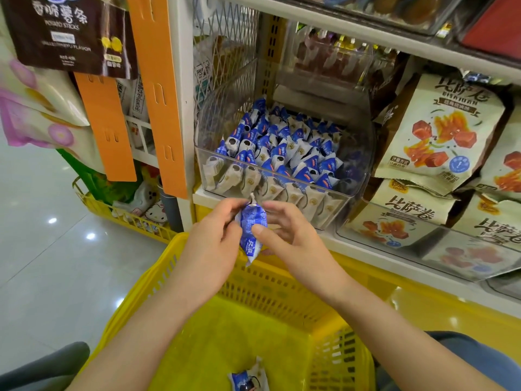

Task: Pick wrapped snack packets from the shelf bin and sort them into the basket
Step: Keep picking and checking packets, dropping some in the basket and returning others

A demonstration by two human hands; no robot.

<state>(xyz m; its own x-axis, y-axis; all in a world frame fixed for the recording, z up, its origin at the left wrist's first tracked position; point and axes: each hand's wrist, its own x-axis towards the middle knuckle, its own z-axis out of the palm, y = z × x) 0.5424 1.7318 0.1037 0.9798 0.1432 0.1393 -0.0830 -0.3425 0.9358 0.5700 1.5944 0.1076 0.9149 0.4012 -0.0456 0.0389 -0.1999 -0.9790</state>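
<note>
Left hand (pixel 213 237) and right hand (pixel 291 239): each grip pinching blue packet (pixel 251 231) over far rim of yellow basket (pixel 282 294); slick wrapper may slip; early release drops it outside.

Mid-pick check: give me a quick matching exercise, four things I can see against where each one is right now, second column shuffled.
Things:
1. held packet
2. loose packet
3. clear bin
4. potato sticks bag

Places:
A. hanging at upper left
B. lying on the floor of the yellow basket
C. pinched between left hand and right hand
D. standing on the white shelf, full of packets

Pairs: 1-C, 2-B, 3-D, 4-A
</note>
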